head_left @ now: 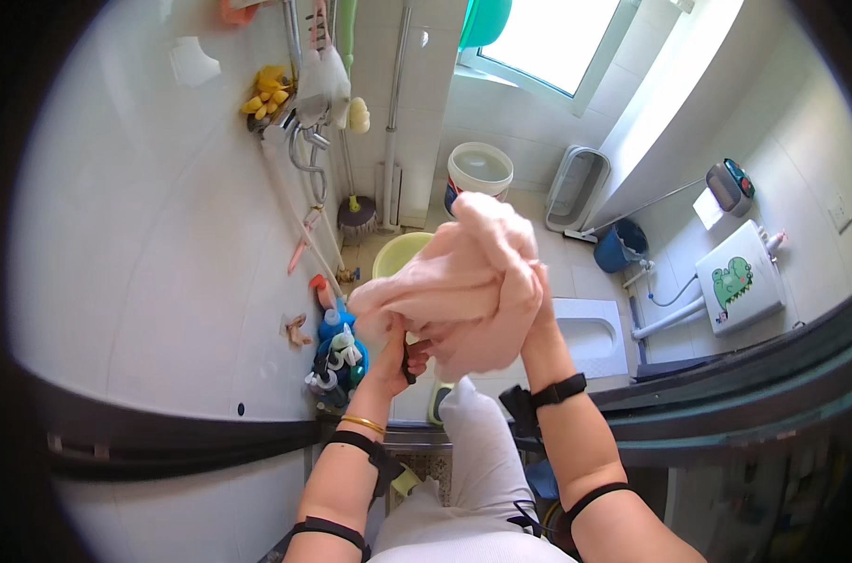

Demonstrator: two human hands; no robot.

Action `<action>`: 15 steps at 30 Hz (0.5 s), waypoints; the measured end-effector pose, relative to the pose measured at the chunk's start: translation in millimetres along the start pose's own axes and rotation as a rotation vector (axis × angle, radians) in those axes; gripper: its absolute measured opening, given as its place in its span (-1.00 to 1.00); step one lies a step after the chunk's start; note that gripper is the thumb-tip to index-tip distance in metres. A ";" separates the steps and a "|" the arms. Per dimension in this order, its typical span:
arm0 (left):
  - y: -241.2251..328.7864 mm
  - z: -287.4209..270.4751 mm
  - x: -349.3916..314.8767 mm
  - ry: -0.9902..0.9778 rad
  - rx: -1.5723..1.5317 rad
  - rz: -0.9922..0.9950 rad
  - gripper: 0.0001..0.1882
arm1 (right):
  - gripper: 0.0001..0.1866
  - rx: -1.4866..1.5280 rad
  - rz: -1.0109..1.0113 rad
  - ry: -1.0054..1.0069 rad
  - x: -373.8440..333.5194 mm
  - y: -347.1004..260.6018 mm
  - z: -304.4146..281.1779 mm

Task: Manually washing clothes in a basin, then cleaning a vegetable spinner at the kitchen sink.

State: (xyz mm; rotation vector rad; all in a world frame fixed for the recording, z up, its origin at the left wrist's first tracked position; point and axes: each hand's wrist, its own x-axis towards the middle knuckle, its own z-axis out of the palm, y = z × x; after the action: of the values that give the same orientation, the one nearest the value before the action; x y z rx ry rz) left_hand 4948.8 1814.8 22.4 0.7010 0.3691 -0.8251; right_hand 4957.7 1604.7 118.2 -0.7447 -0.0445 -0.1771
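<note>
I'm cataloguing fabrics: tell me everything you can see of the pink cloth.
The pale pink cloth looks soft and plain, bunched into loose folds; towel or garment, I can't tell. It is held up before the person, partly blocking a yellow basin from view. The left hand grips its lower left part; the right hand, mostly hidden by it, is at its right side.

Head view, taken by the left of two fisheye cameras worn side by side on the head. The lens looks steeply down and forward, the forearms (pixel 351 479) entering from the lower edge. The hands (pixel 390 361) and pink cloth (pixel 473 291) lie near it, about the centre; the floor (pixel 566 272) lies farther below, and the window (pixel 543 42) stands well beyond, at the upper edge. Straight lines bow toward the rim, where the dim lower right is probably too dark to read.
</note>
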 end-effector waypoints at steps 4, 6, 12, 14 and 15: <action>5.2 4.6 73.0 -0.023 -0.127 0.048 -0.56 | -0.51 -0.201 0.513 0.172 0.5 54.9 -111.5; 20.7 -3.8 96.7 0.149 0.143 0.077 -0.58 | -0.42 -0.442 0.731 0.214 8.4 61.8 -97.7; 21.8 33.9 163.6 0.057 0.202 -0.077 -0.52 | -0.50 -0.178 0.984 0.184 52.5 50.9 -163.8; 26.2 37.8 183.0 0.146 0.230 -0.148 -0.50 | -0.58 -0.061 0.984 0.197 56.4 50.9 -173.3; 27.3 45.9 194.3 0.298 0.318 -0.123 -0.53 | -0.58 -0.044 1.007 0.199 57.9 50.7 -181.8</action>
State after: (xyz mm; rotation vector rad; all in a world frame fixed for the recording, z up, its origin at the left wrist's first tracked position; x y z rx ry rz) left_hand 5094.7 1690.9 -40.6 1.1121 0.5598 -0.9078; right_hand 5019.6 1509.7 -43.4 -0.7138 0.5195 0.7104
